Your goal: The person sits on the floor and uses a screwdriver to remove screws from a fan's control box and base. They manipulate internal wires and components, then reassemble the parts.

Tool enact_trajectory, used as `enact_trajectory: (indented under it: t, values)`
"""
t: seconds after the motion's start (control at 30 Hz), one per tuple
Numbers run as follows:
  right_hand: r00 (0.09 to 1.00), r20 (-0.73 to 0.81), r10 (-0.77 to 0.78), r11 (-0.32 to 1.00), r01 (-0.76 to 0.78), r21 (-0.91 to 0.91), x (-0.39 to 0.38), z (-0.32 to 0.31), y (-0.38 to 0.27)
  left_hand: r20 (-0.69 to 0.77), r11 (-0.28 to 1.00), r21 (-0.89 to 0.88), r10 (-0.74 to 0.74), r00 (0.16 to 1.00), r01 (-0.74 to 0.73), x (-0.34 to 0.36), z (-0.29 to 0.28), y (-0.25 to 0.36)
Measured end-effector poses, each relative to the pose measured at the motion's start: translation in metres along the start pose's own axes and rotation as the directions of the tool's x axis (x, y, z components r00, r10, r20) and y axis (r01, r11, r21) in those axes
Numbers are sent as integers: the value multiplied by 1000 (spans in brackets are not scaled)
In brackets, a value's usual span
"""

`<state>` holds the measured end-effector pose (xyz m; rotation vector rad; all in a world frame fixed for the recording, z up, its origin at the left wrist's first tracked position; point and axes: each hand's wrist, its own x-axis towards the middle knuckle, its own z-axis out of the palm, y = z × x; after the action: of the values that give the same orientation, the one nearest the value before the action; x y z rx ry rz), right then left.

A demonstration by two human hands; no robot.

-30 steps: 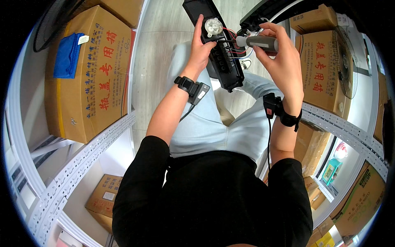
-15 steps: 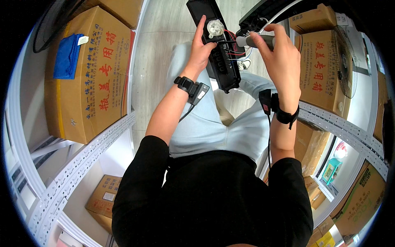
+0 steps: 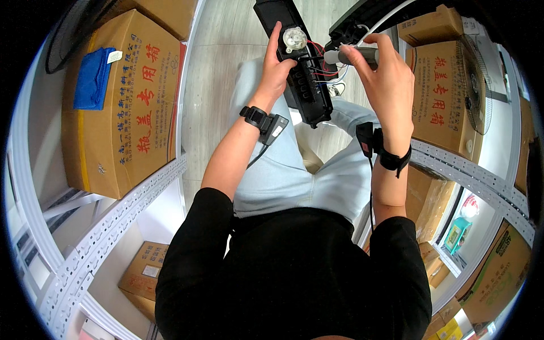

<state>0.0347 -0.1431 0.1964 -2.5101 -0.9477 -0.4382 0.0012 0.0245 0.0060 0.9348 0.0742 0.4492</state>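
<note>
A long black plastic housing (image 3: pixel 309 102) is tilted above my knees, and a round clear plastic part (image 3: pixel 294 38) sits on its upper half. My left hand (image 3: pixel 276 71) grips the housing's left edge, with the index finger stretched along it and the thumb across its face. In my right hand (image 3: pixel 388 76) is a grey-handled screwdriver (image 3: pixel 333 57), held sideways. Its dark shaft points left over the housing, close to my left thumb; whether the tip touches a screw is too small to tell. Red, white and blue wires (image 3: pixel 326 73) come out of the housing's right side.
Behind my right hand is another black part (image 3: pixel 362 20) with a white cable (image 3: pixel 391 12). Metal shelves with cardboard boxes (image 3: pixel 127 102) flank me on both sides. A blue cloth (image 3: pixel 92 79) lies on the left box, and a wire fan guard (image 3: pixel 479 85) stands on the right.
The housing has shifted very slightly left at its upper end. The screwdriver has moved a touch left with it; both hands keep their grip.
</note>
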Motion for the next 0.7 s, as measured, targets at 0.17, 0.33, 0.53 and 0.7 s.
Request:
enact_trajectory:
  t: [0.17, 0.33, 0.53, 0.7]
  values:
    - [998, 21, -61, 955, 52, 292, -1, 0, 7, 1, 1000, -12, 2, 1000, -2, 0, 2, 2]
    - [979, 113, 167, 985, -161, -61, 0, -1, -1, -4, 999, 52, 4, 1000, -3, 0, 0, 0]
    - [996, 1, -84, 952, 80, 295, -1, 0, 10, -9, 1000, -26, -10, 1000, 10, 0, 1, 2]
    - [997, 72, 37, 992, -45, 117, -1, -1, 1, -3, 1000, 23, 3, 1000, -3, 0, 1, 0]
